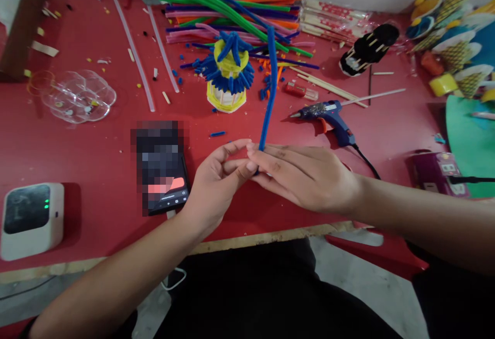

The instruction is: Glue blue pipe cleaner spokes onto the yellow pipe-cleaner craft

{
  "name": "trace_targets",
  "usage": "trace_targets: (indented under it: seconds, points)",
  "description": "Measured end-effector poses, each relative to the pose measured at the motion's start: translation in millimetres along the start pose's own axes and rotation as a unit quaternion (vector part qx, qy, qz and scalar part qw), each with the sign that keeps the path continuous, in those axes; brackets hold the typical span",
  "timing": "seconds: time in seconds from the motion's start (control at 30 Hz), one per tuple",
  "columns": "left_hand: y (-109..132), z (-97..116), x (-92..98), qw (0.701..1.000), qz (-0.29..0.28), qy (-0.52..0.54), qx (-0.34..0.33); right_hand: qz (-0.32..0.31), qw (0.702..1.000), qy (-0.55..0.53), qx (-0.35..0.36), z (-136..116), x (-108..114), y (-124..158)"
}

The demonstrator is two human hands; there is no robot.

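Observation:
Both hands meet above the front part of the red table [96, 148]. A long blue pipe cleaner [271, 81] rises from between them, bent near its top. My right hand [301, 174] is closed round its lower part, fingers pressed together. My left hand [220, 179] pinches at the lower end of the same pipe cleaner, thumb and fingertips touching my right fingers; the exact grip there is partly hidden. Beyond the hands stands a small blue and yellow tiered model [231, 65] on a whitish base. A short blue pipe cleaner piece [217, 134] lies in front of it.
A glue gun [328, 117] with a cord lies to the right. Colourful pipe cleaners [232, 9] are piled at the back. A phone [164, 168] and a white device [33, 220] sit at left, near a clear flower-shaped tray [83, 96]. A black model [367, 50] leans at back right.

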State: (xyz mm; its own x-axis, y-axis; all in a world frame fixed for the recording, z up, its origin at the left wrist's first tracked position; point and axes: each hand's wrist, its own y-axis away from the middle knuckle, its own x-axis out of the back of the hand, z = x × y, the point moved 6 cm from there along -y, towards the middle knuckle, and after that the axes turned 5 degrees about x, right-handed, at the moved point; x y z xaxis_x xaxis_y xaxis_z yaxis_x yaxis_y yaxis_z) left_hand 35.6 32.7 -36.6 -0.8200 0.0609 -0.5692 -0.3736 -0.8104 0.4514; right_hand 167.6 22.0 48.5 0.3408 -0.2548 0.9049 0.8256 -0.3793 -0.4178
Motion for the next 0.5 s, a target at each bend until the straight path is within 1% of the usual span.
trace_targets:
  seconds: [0.23, 0.3, 0.37, 0.43, 0.47, 0.5]
  points:
    - [-0.3, 0.0, -6.4, 0.997, -0.028, -0.055, 0.038, -0.006, 0.998, -0.052, -0.024, 4.5, -2.2, 3.7]
    - [-0.3, -0.2, -7.3, 0.997, -0.025, -0.065, 0.042, -0.006, 0.998, -0.064, -0.017, 1.9, 0.8, 3.8]
    - [0.1, 0.5, -7.8, 0.998, -0.020, -0.056, 0.034, -0.009, 0.997, -0.072, -0.019, 0.6, 8.0, 5.3]
    - [1.3, 2.3, -8.3, 0.999, -0.016, -0.041, 0.015, -0.018, 0.996, -0.056, -0.064, 5.2, 18.6, 13.2]
    - [2.1, 3.3, -8.2, 0.999, -0.011, -0.037, 0.006, -0.034, 0.994, -0.038, -0.095, 8.7, 23.3, 21.2]
    - [3.0, 4.4, -8.0, 0.999, -0.005, -0.038, -0.003, -0.064, 0.990, -0.015, -0.123, 12.1, 26.2, 32.4]
